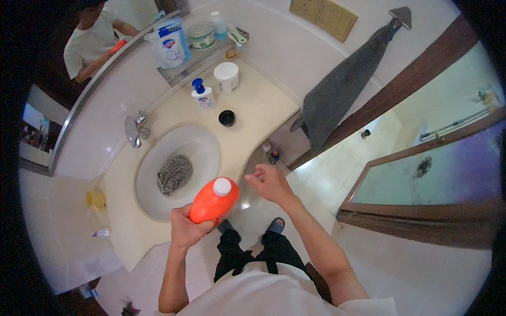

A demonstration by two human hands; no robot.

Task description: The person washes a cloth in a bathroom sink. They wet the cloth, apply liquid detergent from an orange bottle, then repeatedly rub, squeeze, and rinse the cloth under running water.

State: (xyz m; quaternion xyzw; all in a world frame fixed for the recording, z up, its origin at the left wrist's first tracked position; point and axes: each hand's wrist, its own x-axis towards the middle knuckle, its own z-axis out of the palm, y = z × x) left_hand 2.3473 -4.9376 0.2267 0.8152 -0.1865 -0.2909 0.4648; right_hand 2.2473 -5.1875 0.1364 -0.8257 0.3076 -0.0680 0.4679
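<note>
My left hand (187, 229) grips an orange plastic bottle (209, 203) around its side, with its white cap (222, 187) on and facing up. The bottle is over the front edge of the washbasin (205, 154). To the right of the bottle, apart from it, my right hand (272, 185) is in the air with its fingers loosely bent and nothing seen in them. A bunched grey cloth (174, 174) lies in the basin.
On the cream countertop (261, 98) stand a pump soap bottle (203, 94), a white tub (227, 79) and a small round black object (227, 118). A chrome faucet (137, 128) is behind the basin. A grey towel (344, 87) hangs at right, near the doorway.
</note>
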